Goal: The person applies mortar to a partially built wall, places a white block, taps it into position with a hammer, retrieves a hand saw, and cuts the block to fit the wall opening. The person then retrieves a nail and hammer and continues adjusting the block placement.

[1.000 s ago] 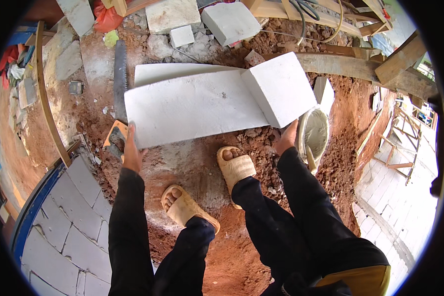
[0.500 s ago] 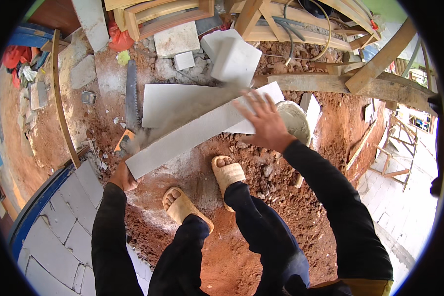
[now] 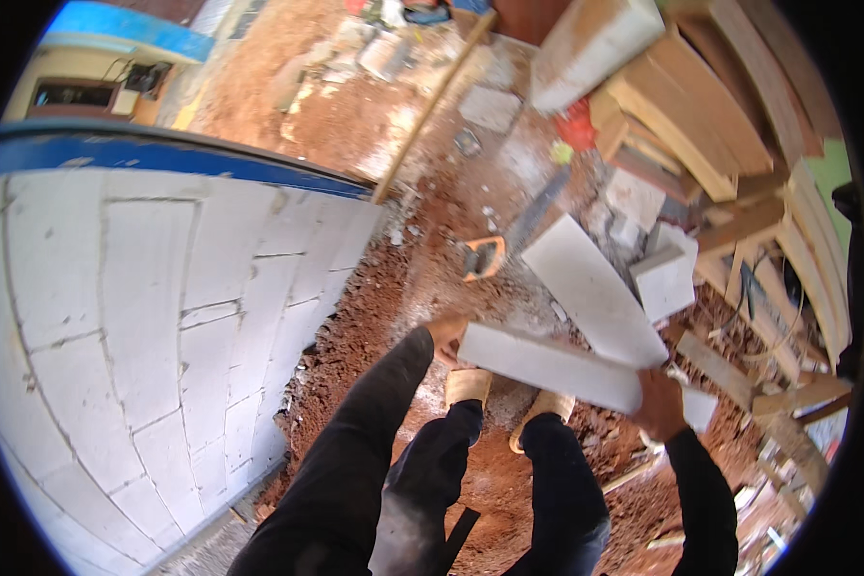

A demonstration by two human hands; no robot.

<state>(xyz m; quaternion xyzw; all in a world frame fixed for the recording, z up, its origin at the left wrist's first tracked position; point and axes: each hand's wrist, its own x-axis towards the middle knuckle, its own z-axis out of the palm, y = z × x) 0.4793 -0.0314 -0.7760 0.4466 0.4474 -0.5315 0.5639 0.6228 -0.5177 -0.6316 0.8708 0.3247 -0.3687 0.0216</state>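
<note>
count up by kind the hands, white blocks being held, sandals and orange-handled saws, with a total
Hands: 2 (left hand, right hand)
White block held between them: 1
Sandals, tan: 2 (left sandal, right sandal)
Orange-handled saw: 1
Total: 6

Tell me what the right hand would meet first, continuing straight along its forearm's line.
Beyond its held block, the right hand would probably meet the flat white slab, though depth is unclear.
</note>
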